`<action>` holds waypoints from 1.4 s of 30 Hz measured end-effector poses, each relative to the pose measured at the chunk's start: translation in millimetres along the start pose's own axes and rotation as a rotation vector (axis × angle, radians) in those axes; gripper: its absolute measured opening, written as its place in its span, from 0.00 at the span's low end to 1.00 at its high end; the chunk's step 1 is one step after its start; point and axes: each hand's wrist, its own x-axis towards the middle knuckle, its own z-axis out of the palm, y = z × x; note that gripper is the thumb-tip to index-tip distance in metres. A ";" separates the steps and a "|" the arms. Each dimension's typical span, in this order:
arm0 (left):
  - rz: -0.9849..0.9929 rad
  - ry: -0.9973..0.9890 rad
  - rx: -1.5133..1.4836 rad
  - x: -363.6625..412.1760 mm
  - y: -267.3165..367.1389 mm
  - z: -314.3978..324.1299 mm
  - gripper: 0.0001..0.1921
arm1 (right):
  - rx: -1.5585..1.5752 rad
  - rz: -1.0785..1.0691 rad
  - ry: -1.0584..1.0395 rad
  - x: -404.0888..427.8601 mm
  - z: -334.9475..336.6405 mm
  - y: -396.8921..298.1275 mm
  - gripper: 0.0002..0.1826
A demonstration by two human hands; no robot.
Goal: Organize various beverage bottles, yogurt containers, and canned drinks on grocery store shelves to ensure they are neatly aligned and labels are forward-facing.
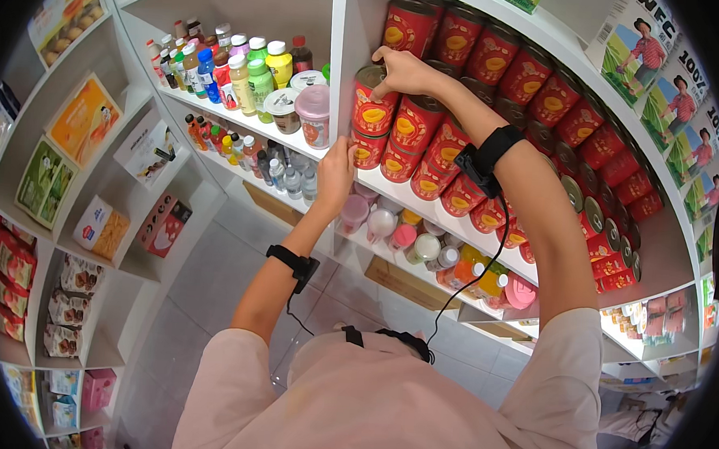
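Note:
Red food cans with yellow fruit pictures stand stacked on a white shelf (392, 180). My right hand (404, 74) reaches over the top can (374, 112) at the left end of the front row. Its thumb lies on the front rim, and the other fingers curl towards the far side of the lid. Lower down, my left hand (336, 177) is at the front edge of the upright divider, its fingertips beside the lower can (368, 152). Whether those fingertips press the can or the divider is hard to see.
Left of the divider, bottles (260, 88) and lidded cups (313, 115) crowd a shelf. More bottles and jars (425, 247) stand below the cans. Juice cartons (640, 50) line the upper right. Snack packs fill the left shelves (22, 204). A cable (485, 267) hangs from my right wrist strap.

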 end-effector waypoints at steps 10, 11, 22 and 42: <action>-0.056 -0.026 0.056 9.2 7.2 7.3 0.20 | -0.040 0.013 -0.008 -1.3 0.1 -1.3 0.43; -0.070 -0.021 0.055 11.1 8.3 7.3 0.22 | -0.042 0.007 -0.013 -1.4 0.1 -1.5 0.43; -0.079 0.016 0.058 18.6 19.3 10.0 0.25 | -0.046 -0.005 -0.019 0.8 6.1 2.7 0.45; -0.229 -0.056 0.011 28.2 15.9 13.5 0.25 | -0.045 0.015 0.019 -8.9 5.0 -3.0 0.49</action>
